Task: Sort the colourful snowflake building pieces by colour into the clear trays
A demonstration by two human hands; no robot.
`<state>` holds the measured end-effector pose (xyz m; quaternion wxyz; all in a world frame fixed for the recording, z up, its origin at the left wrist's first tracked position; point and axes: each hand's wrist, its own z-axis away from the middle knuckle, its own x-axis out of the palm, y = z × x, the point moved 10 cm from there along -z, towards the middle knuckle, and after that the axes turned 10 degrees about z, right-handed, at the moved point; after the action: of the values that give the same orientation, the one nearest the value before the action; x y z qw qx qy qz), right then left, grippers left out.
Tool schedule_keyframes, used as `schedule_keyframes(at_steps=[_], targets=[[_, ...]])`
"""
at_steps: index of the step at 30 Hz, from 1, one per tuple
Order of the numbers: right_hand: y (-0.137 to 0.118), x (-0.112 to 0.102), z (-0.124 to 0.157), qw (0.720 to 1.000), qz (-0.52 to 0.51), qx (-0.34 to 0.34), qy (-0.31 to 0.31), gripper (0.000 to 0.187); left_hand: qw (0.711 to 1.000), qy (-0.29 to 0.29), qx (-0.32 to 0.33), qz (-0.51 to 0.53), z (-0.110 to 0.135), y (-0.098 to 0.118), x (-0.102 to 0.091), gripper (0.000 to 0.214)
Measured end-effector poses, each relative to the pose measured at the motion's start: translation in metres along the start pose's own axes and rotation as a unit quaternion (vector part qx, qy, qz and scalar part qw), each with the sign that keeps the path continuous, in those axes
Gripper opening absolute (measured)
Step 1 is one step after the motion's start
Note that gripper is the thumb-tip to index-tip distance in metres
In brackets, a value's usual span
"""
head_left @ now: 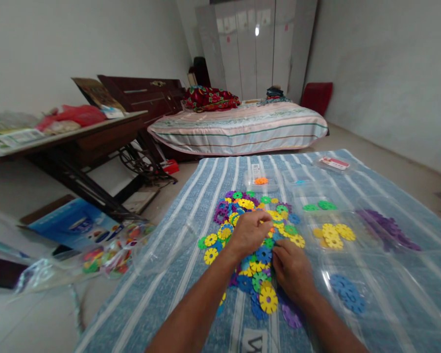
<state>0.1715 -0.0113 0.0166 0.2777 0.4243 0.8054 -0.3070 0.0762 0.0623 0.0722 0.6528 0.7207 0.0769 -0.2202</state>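
Note:
A heap of notched plastic snowflake discs in yellow, green, blue, purple and orange lies on the striped cloth. Over the middle of the heap is my left hand, its fingers closed in a pinch; what they hold, if anything, is hidden. My right hand rests at the heap's right edge with curled fingers, close to a blue disc; its fingertips are hidden too. A yellow disc lies at the near end of the heap, beside a purple disc under my right forearm.
Clear plastic boxes to the right hold yellow discs, green discs, purple discs and blue discs. Orange discs sit in a box behind the heap. A small red-and-white box stands at the far right corner.

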Motion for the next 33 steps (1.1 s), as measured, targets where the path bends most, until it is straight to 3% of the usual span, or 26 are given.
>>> schedule_keyframes(at_steps=[4, 10, 17, 23, 33], targets=[[-0.002, -0.002, 0.0, 1.0, 0.017, -0.003, 0.005, 0.023, 0.994, 0.027, -0.031, -0.1, 0.034, -0.03, -0.046, 0.016], [0.0, -0.003, 0.002, 1.0, 0.016, 0.001, 0.013, 0.025, 0.978, 0.061, -0.075, -0.182, 0.078, -0.052, -0.077, 0.019], [0.002, -0.002, 0.005, 1.0, 0.02, -0.004, 0.015, 0.023, 0.97, 0.085, -0.095, -0.209, 0.103, -0.068, -0.085, 0.015], [0.002, 0.0, 0.007, 1.0, 0.021, -0.007, 0.012, 0.024, 0.962, 0.095, -0.096, -0.236, 0.109, -0.071, -0.085, 0.013], [0.002, 0.0, 0.008, 0.999, 0.024, -0.015, 0.015, 0.023, 0.941, 0.142, -0.113, -0.286, 0.112, -0.081, -0.104, 0.023]])
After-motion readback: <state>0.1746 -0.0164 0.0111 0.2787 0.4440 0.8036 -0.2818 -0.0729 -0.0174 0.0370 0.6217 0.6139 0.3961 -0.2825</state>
